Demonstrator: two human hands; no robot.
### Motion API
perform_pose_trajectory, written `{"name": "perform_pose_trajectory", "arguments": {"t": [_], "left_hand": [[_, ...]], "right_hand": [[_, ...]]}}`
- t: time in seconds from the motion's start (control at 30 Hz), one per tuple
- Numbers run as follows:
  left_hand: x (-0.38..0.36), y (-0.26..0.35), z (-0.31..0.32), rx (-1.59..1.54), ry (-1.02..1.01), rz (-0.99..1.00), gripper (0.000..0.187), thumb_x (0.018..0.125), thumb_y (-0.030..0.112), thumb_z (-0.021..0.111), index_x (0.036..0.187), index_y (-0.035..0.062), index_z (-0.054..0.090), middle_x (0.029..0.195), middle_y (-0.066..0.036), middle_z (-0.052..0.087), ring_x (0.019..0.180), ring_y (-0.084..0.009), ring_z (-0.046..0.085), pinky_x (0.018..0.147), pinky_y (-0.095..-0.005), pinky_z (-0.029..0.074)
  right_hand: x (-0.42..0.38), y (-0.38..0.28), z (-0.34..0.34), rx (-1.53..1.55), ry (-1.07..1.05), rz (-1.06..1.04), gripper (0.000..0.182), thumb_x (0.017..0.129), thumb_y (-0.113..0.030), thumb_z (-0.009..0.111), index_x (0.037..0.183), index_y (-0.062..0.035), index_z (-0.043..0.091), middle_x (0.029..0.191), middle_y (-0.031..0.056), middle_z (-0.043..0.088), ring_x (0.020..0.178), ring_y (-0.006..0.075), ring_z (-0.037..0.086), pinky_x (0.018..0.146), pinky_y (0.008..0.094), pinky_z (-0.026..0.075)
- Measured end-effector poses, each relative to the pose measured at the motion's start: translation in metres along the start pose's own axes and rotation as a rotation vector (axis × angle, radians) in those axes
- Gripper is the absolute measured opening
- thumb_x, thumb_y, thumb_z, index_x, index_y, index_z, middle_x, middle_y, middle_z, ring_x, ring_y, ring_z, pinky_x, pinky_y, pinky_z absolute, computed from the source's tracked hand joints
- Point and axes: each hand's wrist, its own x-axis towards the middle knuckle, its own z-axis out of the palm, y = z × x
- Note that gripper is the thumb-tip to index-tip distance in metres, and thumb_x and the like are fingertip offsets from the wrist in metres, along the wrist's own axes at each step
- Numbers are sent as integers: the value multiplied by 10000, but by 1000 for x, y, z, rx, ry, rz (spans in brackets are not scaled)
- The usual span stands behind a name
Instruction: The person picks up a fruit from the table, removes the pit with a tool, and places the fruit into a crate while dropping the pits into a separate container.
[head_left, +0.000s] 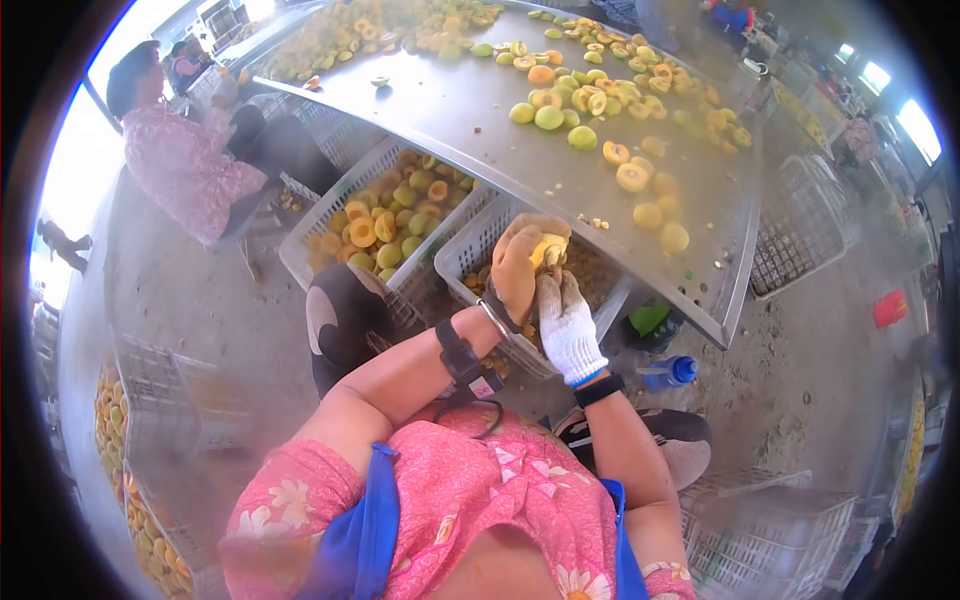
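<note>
My left hand (517, 268), in a tan glove, is closed round a yellow apricot (549, 250) above a white crate (455, 262). The fruit looks cut open, with a brownish part facing my other hand. Just below it, my right hand (567, 325), in a white knit glove with dirty fingertips, has its fingers together and reaching up to the fruit. What those fingers grip is hidden. Small brown pieces, perhaps pits, lie in the crate under my hands.
A metal table (450, 115) with whole and halved apricots (580, 95) stands ahead, its edge close to my hands. A crate of apricots (385, 225) sits at left. A blue bottle (672, 372) is at right. Another person (185, 150) sits at far left.
</note>
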Motion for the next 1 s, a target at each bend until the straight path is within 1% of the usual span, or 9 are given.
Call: {"name": "perform_pose_trajectory", "arguments": {"t": [0.07, 0.17, 0.33, 0.43, 0.57, 0.6, 0.8, 0.87, 1.0], "left_hand": [[5, 5, 4, 129, 2, 81, 380, 1001, 336, 450, 1017, 2, 630, 920, -137, 662, 774, -211, 637, 676, -320, 542], [6, 27, 11, -224, 34, -300, 424, 1028, 393, 476, 1006, 1, 638, 882, -132, 663, 755, -189, 638, 643, -313, 537], [4, 12, 6, 51, 48, -40, 436, 1024, 423, 497, 907, 25, 633, 872, -146, 663, 763, -223, 646, 644, -340, 539], [5, 15, 8, 82, 35, -41, 447, 1015, 439, 512, 855, 39, 629, 842, -147, 666, 727, -229, 639, 626, -345, 534], [7, 31, 0, -211, -104, -308, 438, 1032, 398, 505, 848, 28, 649, 809, -129, 683, 638, -178, 622, 583, -300, 524], [7, 35, 0, -115, -160, -240, 433, 1029, 393, 513, 851, 24, 655, 805, -134, 686, 631, -189, 629, 582, -302, 529], [7, 26, 2, -18, -19, -194, 473, 1017, 452, 513, 867, 24, 645, 810, -151, 678, 691, -249, 649, 618, -358, 547], [3, 41, 2, -290, -87, -365, 501, 1022, 470, 503, 895, 10, 658, 836, -147, 685, 698, -224, 652, 630, -339, 551], [2, 19, 7, 25, 56, -44, 514, 1057, 446, 448, 888, 7, 656, 846, -130, 686, 700, -195, 643, 642, -319, 544]], "right_hand": [[-2, -5, -2, 56, -37, -4, 409, 1031, -314, 512, 1225, 42, 566, 1088, 271, 646, 1038, 425, 619, 868, 423, 488], [-6, -11, -5, 34, -103, -36, 427, 1038, -309, 502, 1263, 49, 558, 1154, 274, 622, 1073, 394, 611, 895, 401, 480], [-8, -20, -6, 181, -152, 104, 435, 1038, -304, 510, 1296, 45, 550, 1210, 242, 616, 1092, 342, 609, 926, 395, 470], [-9, -15, -5, 252, -152, 123, 414, 1043, -323, 517, 1258, 27, 570, 1113, 151, 643, 990, 238, 616, 856, 356, 483], [-11, -12, -11, 563, -342, 273, 242, 1045, -358, 525, 1102, -128, 573, 684, -33, 516, 530, 41, 444, 459, 220, 353], [-10, -16, -13, 486, -339, 254, 298, 1057, -364, 509, 1082, -82, 601, 793, -73, 510, 677, 20, 455, 580, 197, 379], [-8, -11, -6, 627, -311, 262, 250, 1046, -381, 524, 1025, -137, 575, 662, -57, 490, 514, 37, 424, 445, 216, 322], [-10, -18, -11, 636, -359, 334, 280, 1051, -369, 523, 1101, -106, 605, 717, -65, 504, 574, 20, 426, 495, 209, 337], [-7, -13, -4, 433, -277, 205, 388, 1061, -356, 490, 1230, -21, 588, 941, 32, 621, 833, 81, 549, 722, 252, 469]]}}
